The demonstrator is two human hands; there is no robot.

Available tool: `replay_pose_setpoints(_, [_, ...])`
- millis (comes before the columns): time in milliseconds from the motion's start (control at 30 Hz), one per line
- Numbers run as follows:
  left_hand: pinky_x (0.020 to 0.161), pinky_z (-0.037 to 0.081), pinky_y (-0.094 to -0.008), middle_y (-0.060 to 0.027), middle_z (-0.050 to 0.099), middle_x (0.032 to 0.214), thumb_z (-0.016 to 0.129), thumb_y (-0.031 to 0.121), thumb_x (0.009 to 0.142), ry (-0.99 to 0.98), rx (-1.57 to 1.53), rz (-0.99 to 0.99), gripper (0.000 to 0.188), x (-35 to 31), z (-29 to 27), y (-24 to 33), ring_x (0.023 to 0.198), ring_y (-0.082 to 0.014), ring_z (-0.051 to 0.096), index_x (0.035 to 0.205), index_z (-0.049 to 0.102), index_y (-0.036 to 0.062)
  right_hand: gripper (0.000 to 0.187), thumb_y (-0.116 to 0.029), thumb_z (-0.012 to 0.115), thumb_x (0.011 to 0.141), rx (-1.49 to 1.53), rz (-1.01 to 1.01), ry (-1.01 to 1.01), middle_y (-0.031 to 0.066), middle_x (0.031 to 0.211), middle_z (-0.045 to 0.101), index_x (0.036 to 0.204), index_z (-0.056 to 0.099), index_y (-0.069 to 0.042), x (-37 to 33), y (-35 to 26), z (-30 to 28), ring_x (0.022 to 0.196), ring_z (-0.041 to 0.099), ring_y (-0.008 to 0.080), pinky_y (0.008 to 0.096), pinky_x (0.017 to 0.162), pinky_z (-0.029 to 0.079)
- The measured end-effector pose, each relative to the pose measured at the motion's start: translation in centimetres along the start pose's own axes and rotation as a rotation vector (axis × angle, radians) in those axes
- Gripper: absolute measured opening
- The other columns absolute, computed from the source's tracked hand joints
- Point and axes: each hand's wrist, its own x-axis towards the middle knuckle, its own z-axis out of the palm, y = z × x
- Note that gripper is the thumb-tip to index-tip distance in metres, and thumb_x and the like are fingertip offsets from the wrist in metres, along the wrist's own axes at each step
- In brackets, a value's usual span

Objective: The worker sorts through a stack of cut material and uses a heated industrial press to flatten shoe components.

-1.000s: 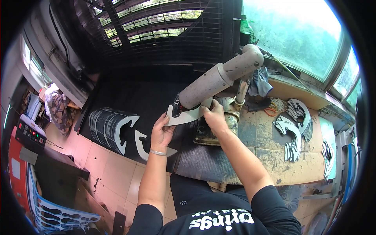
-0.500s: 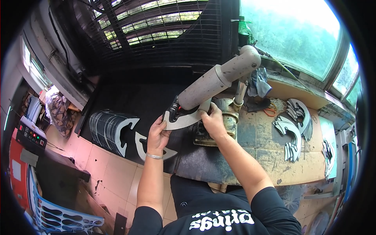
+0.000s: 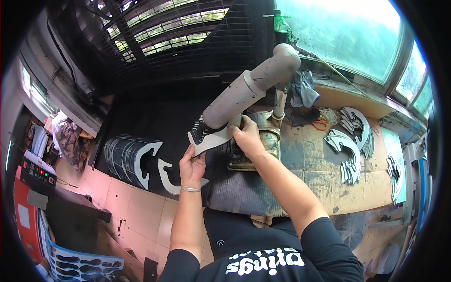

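Both hands are raised to the end of a grey cylindrical machine arm (image 3: 235, 98). Between them is a curved, pale flat-faced piece (image 3: 213, 140), with dark layered edges behind it that hint at a stack. My left hand (image 3: 193, 165) grips its near left end from below, fingers partly hidden behind it. My right hand (image 3: 247, 136) is closed around its right end, close under the cylinder. Just left of my left wrist, a single pale C-shaped piece (image 3: 165, 177) lies on the black surface. Farther left rests a thick block of stacked C-shaped pieces (image 3: 127, 159) with dark sides.
Below the cylinder stands a worn machine base (image 3: 263, 127). On the cardboard-covered bench (image 3: 300, 178) to the right are fanned curved pieces (image 3: 345, 149), orange-handled scissors (image 3: 320, 125) and a grey glove (image 3: 303, 89). A control box (image 3: 40, 171) with lit buttons is at far left.
The whole view has shifted slightly. The curved piece has tilted, its left end now higher against the cylinder's end. Both hands keep their hold on it.
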Motion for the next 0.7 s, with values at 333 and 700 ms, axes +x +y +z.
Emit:
replay_pose_setpoints(333, [0.095, 0.052, -0.0394, -0.0175, 0.058, 0.124, 0.041, 0.010, 0.096, -0.223, -0.342, -0.089, 0.032, 0.1, -4.1, -3.3, 0.113, -0.0318, 0.057, 0.122, 0.052, -0.0047, 0.033, -0.007, 0.064, 0.079, 0.070, -0.026, -0.030, 0.0144, 0.094, 0.067, 0.108, 0.056, 0.007, -1.2, 0.0, -0.8, 0.086, 0.063, 0.0176, 0.0300, 0.078, 0.049])
replay_pose_setpoints(700, [0.097, 0.051, -0.0388, -0.0181, 0.057, 0.125, 0.041, 0.010, 0.096, -0.269, -0.336, -0.055, 0.032, -0.5, -4.9, -3.6, 0.117, -0.0321, 0.055, 0.122, 0.051, -0.0063, 0.035, -0.008, 0.066, 0.078, 0.100, -0.040, -0.012, 0.0106, 0.093, 0.066, 0.108, 0.056, 0.008, -2.5, 0.5, -0.5, 0.085, 0.062, 0.0139, 0.0278, 0.076, 0.049])
